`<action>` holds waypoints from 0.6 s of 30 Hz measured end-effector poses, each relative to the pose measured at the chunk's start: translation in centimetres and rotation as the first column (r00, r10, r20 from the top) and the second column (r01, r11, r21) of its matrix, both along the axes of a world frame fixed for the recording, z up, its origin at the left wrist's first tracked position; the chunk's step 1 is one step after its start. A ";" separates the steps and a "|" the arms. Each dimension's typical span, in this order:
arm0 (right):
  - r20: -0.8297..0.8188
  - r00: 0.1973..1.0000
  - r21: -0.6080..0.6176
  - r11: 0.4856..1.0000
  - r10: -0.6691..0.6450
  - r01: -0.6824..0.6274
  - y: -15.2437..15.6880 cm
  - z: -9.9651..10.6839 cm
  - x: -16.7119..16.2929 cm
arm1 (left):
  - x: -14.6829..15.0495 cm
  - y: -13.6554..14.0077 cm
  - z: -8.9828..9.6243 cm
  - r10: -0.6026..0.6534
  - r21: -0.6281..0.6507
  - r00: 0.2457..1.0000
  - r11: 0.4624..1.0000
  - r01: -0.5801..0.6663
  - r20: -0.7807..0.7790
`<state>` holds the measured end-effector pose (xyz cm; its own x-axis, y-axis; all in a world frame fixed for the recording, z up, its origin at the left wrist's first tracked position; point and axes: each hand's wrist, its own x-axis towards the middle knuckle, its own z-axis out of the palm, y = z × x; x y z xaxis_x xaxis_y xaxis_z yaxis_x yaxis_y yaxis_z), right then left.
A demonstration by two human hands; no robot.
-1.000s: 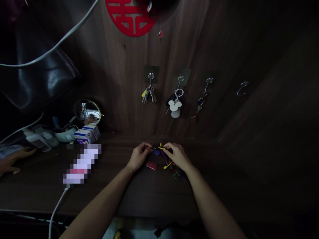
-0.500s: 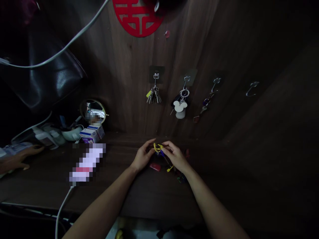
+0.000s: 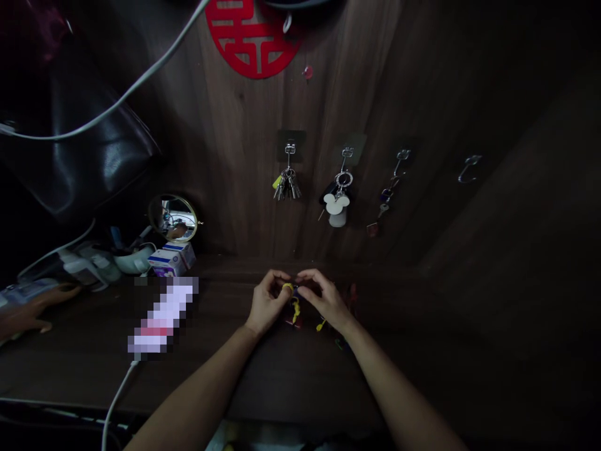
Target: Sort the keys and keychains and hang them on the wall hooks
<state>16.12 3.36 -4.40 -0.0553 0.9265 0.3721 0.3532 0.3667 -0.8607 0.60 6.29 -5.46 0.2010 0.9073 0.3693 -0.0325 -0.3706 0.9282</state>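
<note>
My left hand (image 3: 267, 302) is closed, its thumb and forefinger pinching a knotted yellow cord (image 3: 295, 309) whose end dangles below the fingertips. Facing it, my right hand (image 3: 327, 302) has its fingers curled at a small dark-blue and metal piece (image 3: 295, 289) beside the cord; poor light hides what exactly it grips. Below the hands a red tag (image 3: 293, 324) lies on the wooden shelf (image 3: 282, 369). Another yellow piece (image 3: 321, 324) and a small green item (image 3: 341, 344) show by my right wrist, partly covered.
On wall hooks hang a key bunch (image 3: 288, 185), a keyring with a white mouse-head charm (image 3: 337, 204) and a single key (image 3: 384, 208); a bare hook (image 3: 469, 168) is farther right. Left stand a round mirror (image 3: 173, 217), boxes (image 3: 171, 259), bottles (image 3: 82, 268), a blurred-out phone-like item (image 3: 164, 316) and another hand (image 3: 37, 311).
The yellow cord, looped between both hands earlier, now hangs down from my left fingertips. My right fingers have moved off it to the small piece beside it. The view shifted slightly.
</note>
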 end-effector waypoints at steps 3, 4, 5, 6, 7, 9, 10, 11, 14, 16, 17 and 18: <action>0.048 0.996 -0.001 0.997 0.075 -0.075 -0.1 -0.1 -0.8 | 0.0 -0.1 0.3 0.070 0.011 0.997 0.997 -0.071 0.020; 0.048 0.995 -0.005 0.996 0.088 -0.088 -0.1 -0.3 -1.1 | -0.1 -0.1 0.3 0.080 0.014 0.997 0.997 -0.081 0.022; 0.040 0.995 -0.015 0.995 0.096 -0.096 0.0 -0.4 -1.4 | -0.1 -0.1 0.3 0.089 0.016 0.996 0.996 -0.089 0.020; 0.025 0.994 -0.033 0.994 0.105 -0.104 0.1 -0.5 -1.5 | -0.1 -0.1 0.4 0.098 0.018 0.995 0.995 -0.098 0.015; 0.004 0.994 -0.056 0.992 0.112 -0.112 0.2 -0.5 -1.6 | -0.1 -0.1 0.4 0.104 0.017 0.995 0.994 -0.104 0.010; -0.039 0.992 -0.098 0.987 0.123 -0.127 0.3 -0.4 -1.6 | -0.1 0.0 0.4 0.095 -0.004 0.995 0.995 -0.095 0.026; -0.059 0.991 -0.113 0.985 0.122 -0.128 0.3 -0.3 -1.5 | -0.1 0.1 0.4 0.079 -0.029 0.996 0.997 -0.078 0.050; -0.076 0.990 -0.124 0.985 0.115 -0.124 0.3 -0.2 -1.4 | -0.1 0.2 0.4 0.056 -0.059 0.995 0.997 -0.052 0.081; -0.143 0.987 -0.149 0.985 0.070 -0.091 0.3 0.1 -1.0 | -0.1 0.5 0.3 -0.016 -0.129 0.989 0.991 0.035 0.149; -0.232 0.971 -0.200 0.974 0.056 -0.104 0.3 0.1 -0.8 | -0.2 0.8 0.3 -0.038 -0.149 0.987 0.987 0.061 0.153; -0.289 0.956 -0.232 0.964 0.059 -0.130 0.3 0.0 -0.8 | -0.2 0.9 0.4 -0.037 -0.162 0.987 0.985 0.062 0.154; -0.348 0.935 -0.258 0.952 0.065 -0.162 0.3 -0.1 -0.8 | -0.2 0.9 0.4 -0.031 -0.177 0.987 0.982 0.059 0.156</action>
